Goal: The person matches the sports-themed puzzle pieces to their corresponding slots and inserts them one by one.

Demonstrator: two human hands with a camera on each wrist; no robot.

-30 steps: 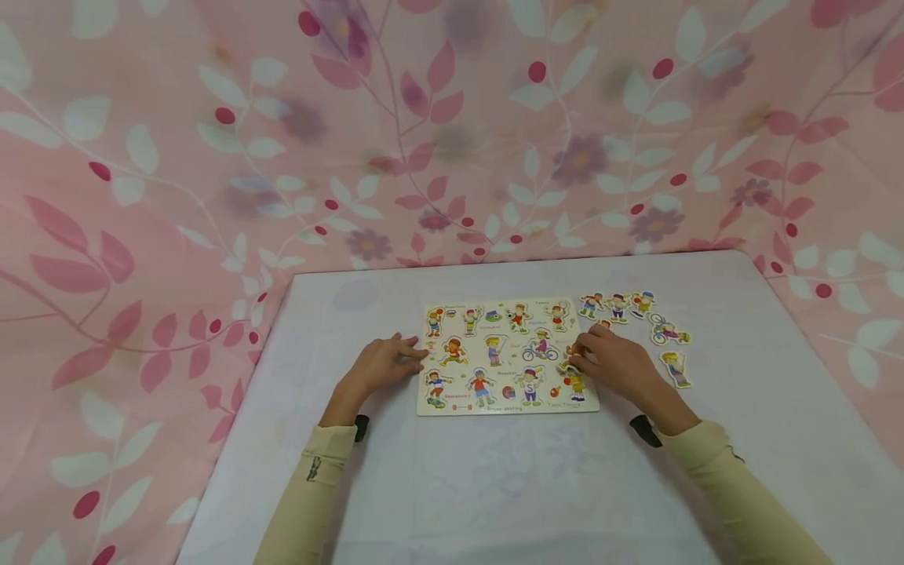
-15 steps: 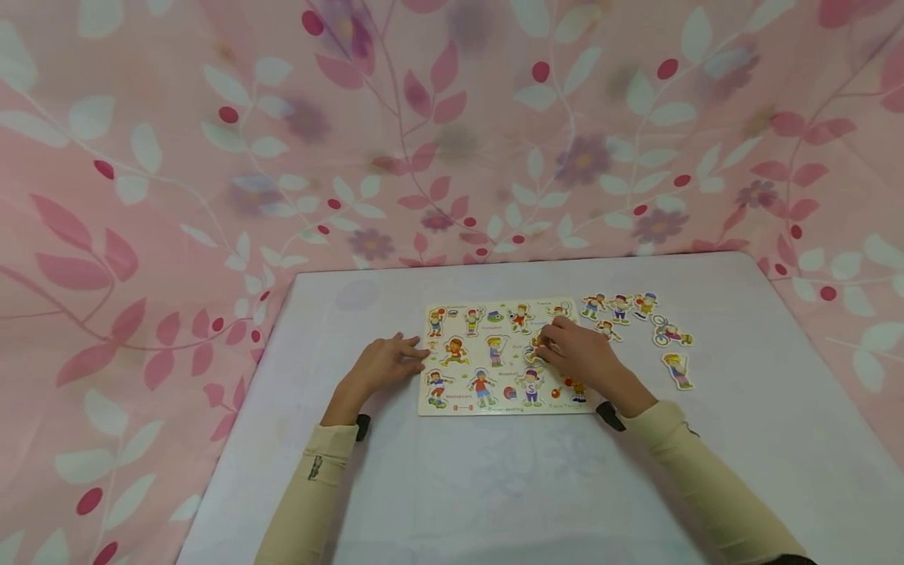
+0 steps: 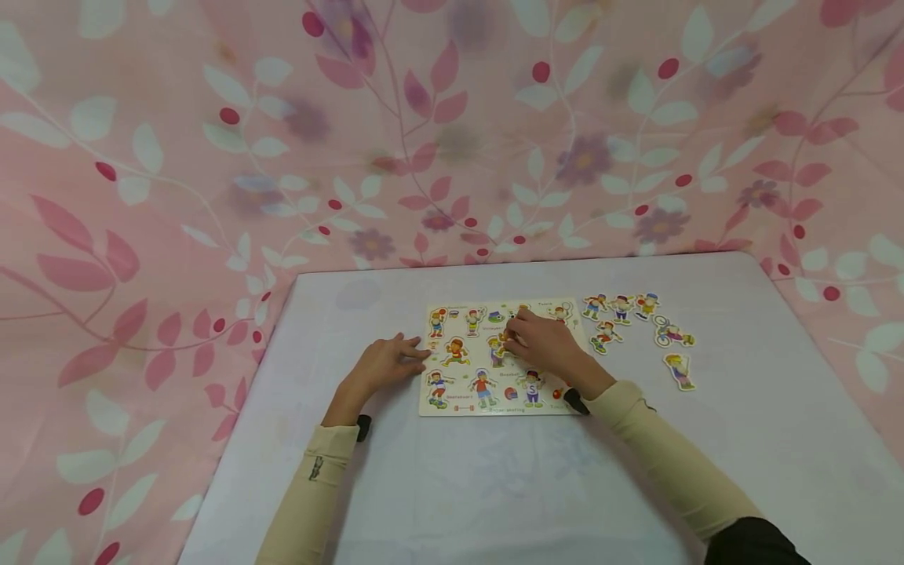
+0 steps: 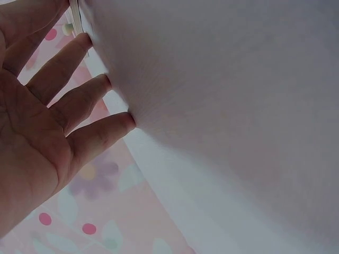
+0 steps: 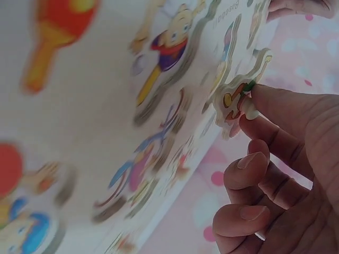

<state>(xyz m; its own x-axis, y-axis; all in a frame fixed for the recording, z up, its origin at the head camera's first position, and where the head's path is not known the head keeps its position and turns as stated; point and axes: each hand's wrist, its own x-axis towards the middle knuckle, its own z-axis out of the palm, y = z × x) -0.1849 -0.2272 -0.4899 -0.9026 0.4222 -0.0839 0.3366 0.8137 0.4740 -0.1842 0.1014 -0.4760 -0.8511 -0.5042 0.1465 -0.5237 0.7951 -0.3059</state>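
A cream puzzle board (image 3: 459, 402) with printed figures of children at sports lies on the table. Over its middle row, my right hand (image 3: 547, 343) pinches a small figure-shaped puzzle piece (image 5: 233, 103). Thumb and index finger hold the white knob on its back, seen in the right wrist view; the piece is tilted close over the board. My left hand (image 3: 384, 363) rests at the board's left edge, fingers fairly straight and spread. In the left wrist view, the fingertips (image 4: 130, 120) of that hand touch the white surface.
Several loose figure pieces lie right of the board, among them a cyclist piece (image 3: 673, 333), a golfer piece (image 3: 680, 371) and a skater piece (image 3: 606, 337). The white-covered table (image 3: 480, 486) meets a pink floral cloth (image 3: 452, 141) behind.
My right hand has moved left from the board's right edge to its middle, carrying the puzzle piece. The left hand stays in place.
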